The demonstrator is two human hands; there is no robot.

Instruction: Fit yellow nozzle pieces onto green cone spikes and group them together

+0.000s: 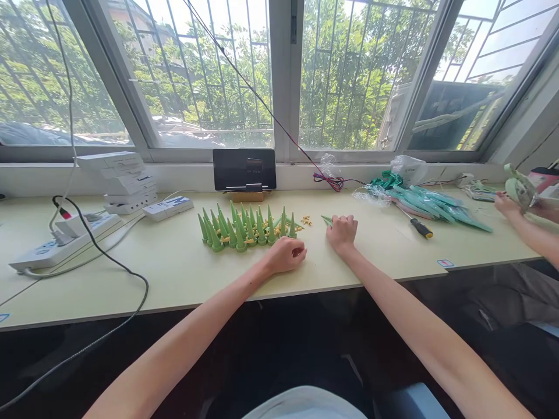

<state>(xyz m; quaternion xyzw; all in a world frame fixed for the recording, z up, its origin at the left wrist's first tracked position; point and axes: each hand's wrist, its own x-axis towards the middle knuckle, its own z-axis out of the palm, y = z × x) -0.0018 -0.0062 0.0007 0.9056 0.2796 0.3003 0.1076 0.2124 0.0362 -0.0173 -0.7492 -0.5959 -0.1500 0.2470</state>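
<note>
Many green pointed cones (240, 241) stand upright in close rows on the table, with small yellow pieces scattered between their bases. My left hand (286, 255) rests at the front right corner of these rows. Its fingers are curled closed, and whatever they may hold is hidden. To the right, my right hand (343, 233) is closed around a green cone (326, 220) lying low over the table, its tip poking out to the left. A few loose yellow pieces (307, 220) lie on the table between my hands, towards the back.
A black tablet (244, 170) leans by the window. White boxes (131, 185) and a power strip (65, 241) with cables stand left. On the right lie a screwdriver (421, 227) and pale green packets (441, 203). A co-worker's hands (509, 203) hold something green at far right.
</note>
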